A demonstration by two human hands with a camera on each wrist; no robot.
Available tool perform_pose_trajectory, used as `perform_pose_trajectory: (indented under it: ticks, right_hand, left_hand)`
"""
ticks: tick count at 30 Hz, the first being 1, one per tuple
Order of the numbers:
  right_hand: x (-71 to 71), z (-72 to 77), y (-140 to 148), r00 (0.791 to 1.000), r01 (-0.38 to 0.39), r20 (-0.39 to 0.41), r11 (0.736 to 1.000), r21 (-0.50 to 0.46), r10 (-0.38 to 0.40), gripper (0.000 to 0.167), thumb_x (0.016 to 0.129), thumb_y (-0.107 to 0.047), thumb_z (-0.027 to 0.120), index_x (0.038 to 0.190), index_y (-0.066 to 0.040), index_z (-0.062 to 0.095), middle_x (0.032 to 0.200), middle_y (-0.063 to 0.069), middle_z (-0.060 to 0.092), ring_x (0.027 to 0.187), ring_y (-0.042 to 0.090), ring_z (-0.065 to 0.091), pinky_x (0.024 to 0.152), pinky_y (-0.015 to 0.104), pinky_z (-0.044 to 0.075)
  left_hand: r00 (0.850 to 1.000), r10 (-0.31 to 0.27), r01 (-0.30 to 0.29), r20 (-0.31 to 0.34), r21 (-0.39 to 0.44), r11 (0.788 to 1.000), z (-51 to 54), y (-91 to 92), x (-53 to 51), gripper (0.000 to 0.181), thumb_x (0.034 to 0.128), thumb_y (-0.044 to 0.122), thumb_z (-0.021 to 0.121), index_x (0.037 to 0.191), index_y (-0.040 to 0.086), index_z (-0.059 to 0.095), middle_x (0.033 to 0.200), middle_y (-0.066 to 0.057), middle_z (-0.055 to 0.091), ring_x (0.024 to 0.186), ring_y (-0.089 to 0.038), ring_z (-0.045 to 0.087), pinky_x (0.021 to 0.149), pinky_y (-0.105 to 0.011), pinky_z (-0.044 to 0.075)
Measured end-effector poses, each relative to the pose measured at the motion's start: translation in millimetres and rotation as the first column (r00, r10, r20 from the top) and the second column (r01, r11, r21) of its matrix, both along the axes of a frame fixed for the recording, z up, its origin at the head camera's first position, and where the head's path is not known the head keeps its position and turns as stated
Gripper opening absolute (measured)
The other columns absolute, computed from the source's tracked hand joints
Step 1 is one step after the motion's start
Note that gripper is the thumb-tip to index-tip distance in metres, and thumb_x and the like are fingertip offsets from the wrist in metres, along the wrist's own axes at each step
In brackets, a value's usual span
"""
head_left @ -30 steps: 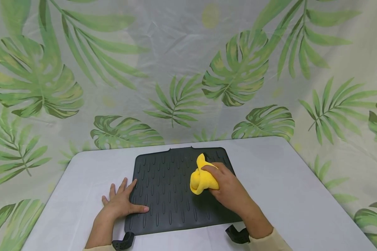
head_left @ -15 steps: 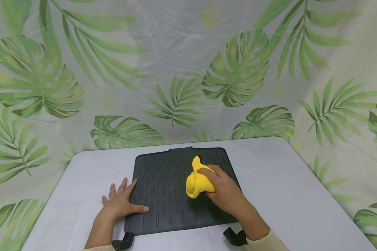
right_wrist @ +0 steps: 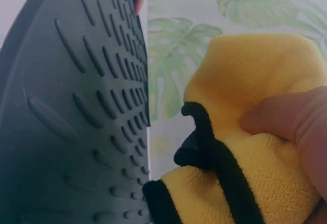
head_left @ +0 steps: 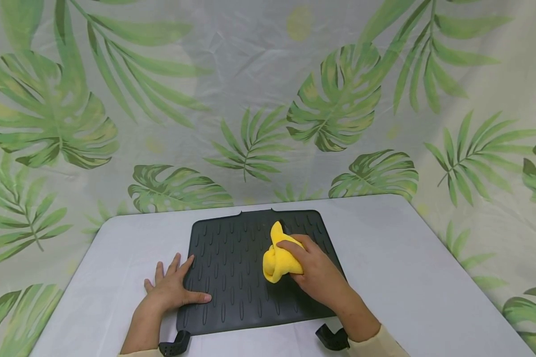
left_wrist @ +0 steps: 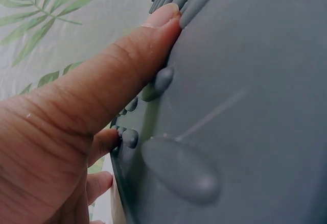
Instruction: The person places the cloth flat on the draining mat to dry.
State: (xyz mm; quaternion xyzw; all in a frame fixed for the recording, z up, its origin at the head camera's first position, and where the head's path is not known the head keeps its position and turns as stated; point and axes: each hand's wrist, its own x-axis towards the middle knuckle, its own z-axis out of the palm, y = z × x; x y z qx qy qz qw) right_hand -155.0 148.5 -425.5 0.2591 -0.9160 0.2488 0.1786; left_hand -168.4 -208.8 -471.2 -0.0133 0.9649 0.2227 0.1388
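My left hand (head_left: 167, 289) lies spread at the left edge of the ribbed black mat (head_left: 232, 270), thumb resting on it, the other fingers mostly hidden from the left wrist's view. My right hand (head_left: 316, 275) is curled round the bunched yellow cloth (head_left: 285, 260) over the mat's right half, several fingers lost behind it, and I cannot tell whether cloth touches mat.

Head view softly lit; mat (head_left: 238, 270) shadowed near cloth (head_left: 282, 260); wrist views hazy.
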Motion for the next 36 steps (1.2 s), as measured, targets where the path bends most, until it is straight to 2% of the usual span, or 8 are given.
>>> perform_pose_trajectory:
  ticks: [9,17,22,30,36]
  right_hand:
    - [-0.9,-3.7,-0.7,1.000,-0.010,-0.020,1.000,-0.005,0.010,0.076,0.069,0.002,0.092,0.133,-0.025,0.061,0.137,0.007,0.055,0.116,0.026,0.062,0.096,0.045,0.058]
    - [-2.0,-7.4,-2.8,0.999,-0.010,0.043,1.000,-0.008,0.010,0.075,0.070,0.003,0.089,0.133,-0.026,0.061,0.143,0.008,0.051,0.121,0.030,0.059,0.097,0.048,0.057]
    - [-3.0,-9.4,-4.0,0.999,-0.011,0.032,1.000,-0.027,0.012,0.075,0.070,0.006,0.087,0.134,-0.025,0.061,0.147,0.011,0.047,0.123,0.032,0.059,0.096,0.047,0.057]
    - [-5.1,-15.9,-7.5,0.997,0.063,0.039,0.997,-0.037,-0.062,0.083,0.072,0.005,0.088,0.142,-0.025,0.054,0.142,0.014,0.045,0.114,0.031,0.060,0.094,0.047,0.059]
    - [-4.9,-18.3,-10.7,0.995,0.095,0.019,0.993,-0.066,-0.094,0.083,0.071,0.004,0.090,0.141,-0.024,0.054,0.140,0.016,0.042,0.104,0.031,0.062,0.086,0.046,0.061]
  left_hand:
    - [1.000,0.002,-0.002,0.009,0.014,1.000,-0.5,-0.4,-0.5,0.133,0.0576,0.070,0.089,0.162,0.015,0.027,0.169,-0.028,0.008,0.149,-0.066,-0.005,0.107,-0.089,-0.001]
    - [1.000,0.010,-0.010,0.001,0.001,1.000,-1.0,0.9,-1.0,0.134,0.0556,0.071,0.089,0.161,0.013,0.030,0.168,-0.030,0.010,0.148,-0.067,-0.004,0.107,-0.089,0.000]
    - [1.000,0.013,-0.013,0.010,0.010,1.000,-0.9,0.6,-0.5,0.134,0.0562,0.070,0.089,0.161,0.013,0.029,0.168,-0.030,0.009,0.149,-0.066,-0.005,0.107,-0.089,0.000]
    - [1.000,0.015,-0.016,0.015,0.017,1.000,-1.2,-0.1,-0.4,0.134,0.0566,0.070,0.089,0.162,0.014,0.028,0.169,-0.029,0.008,0.149,-0.065,-0.006,0.107,-0.088,-0.001]
    - [1.000,0.018,-0.018,0.016,0.019,1.000,-1.3,-0.1,-0.8,0.134,0.0564,0.069,0.090,0.162,0.014,0.028,0.169,-0.028,0.008,0.149,-0.065,-0.006,0.108,-0.088,-0.002]
